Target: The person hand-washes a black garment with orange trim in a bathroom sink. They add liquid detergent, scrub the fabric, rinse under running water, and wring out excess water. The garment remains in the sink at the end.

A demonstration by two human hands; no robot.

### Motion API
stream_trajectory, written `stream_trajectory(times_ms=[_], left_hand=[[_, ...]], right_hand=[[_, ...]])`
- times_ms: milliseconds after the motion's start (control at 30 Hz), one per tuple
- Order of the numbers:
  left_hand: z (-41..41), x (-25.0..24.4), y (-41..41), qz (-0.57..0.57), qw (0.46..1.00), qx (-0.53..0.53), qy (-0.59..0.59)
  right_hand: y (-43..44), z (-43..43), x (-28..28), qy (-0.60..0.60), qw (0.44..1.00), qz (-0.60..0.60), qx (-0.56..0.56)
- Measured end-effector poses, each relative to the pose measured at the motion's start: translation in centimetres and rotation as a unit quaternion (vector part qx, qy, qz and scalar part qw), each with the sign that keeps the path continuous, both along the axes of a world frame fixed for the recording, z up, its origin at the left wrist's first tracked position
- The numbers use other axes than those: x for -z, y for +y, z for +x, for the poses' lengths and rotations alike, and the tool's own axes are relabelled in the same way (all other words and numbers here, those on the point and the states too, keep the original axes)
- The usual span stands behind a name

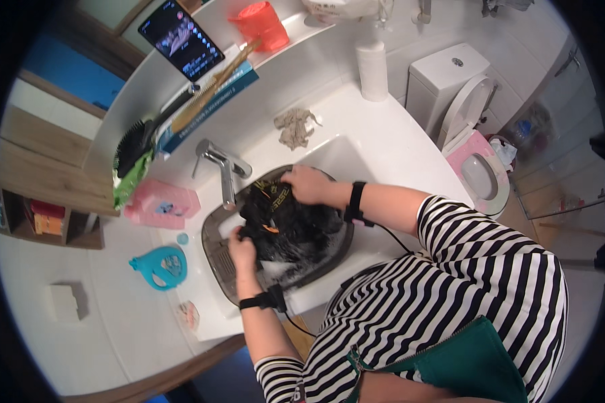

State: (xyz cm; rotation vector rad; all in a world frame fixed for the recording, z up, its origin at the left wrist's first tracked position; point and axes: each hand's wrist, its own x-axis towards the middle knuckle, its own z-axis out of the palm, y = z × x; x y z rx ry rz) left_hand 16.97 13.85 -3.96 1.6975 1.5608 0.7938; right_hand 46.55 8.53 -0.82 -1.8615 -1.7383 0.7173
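Observation:
A dark, wet garment point(302, 229) with yellow printing and small orange details lies bunched in a grey-brown translucent plastic basin point(214, 274), which stands in a white sink point(355, 161). Suds and water show around the cloth. My left hand point(243, 248) pinches the garment's edge at the basin's left side. At the upper side of the basin, my right hand point(305, 185) grips the cloth near the yellow printing; some of its fingertips are hidden. Both wrists wear black straps with cables. A chrome faucet point(226, 176) reaches over the basin's rim, between the hands and the wall.
A crumpled beige cloth point(296, 128) and a paper roll point(372, 70) are on the counter behind. Left of the sink are a pink jug point(161, 204) and a turquoise detergent bottle point(164, 267). A shelf holds a phone point(181, 40) and hairbrush point(133, 146). A toilet point(448, 65) stands right.

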Motion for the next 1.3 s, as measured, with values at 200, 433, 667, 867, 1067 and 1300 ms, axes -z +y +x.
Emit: stream_trajectory(times_ms=[200, 433, 667, 867, 1067, 1300], left_hand=[[7.6, -0.5, -3.2, -0.145, 0.899, 0.249, 0.331], [9.5, 0.9, -3.5, -0.113, 0.815, 0.288, 0.49], [5.8, -1.1, -3.4, 0.002, 0.947, 0.145, 0.286], [5.0, -6.2, -3.7, -0.214, 0.96, 0.116, -0.138], [4.9, -12.0, -6.2, -0.184, 0.897, 0.136, -0.377], [4.3, -15.8, -4.9, -0.157, 0.865, 0.144, -0.455]], right_hand=[[-3.6, -4.0, -0.7, -0.147, 0.961, -0.149, -0.183], [-1.5, -4.7, 3.4, -0.217, 0.898, -0.313, -0.222], [-1.1, -3.8, 0.6, -0.151, 0.885, -0.38, -0.224], [1.2, -1.1, 1.1, -0.079, 0.855, -0.356, -0.368], [-2.6, -1.6, -1.2, -0.099, 0.969, 0.171, -0.15], [-2.0, -1.5, -5.2, 0.409, 0.865, -0.189, -0.221]])
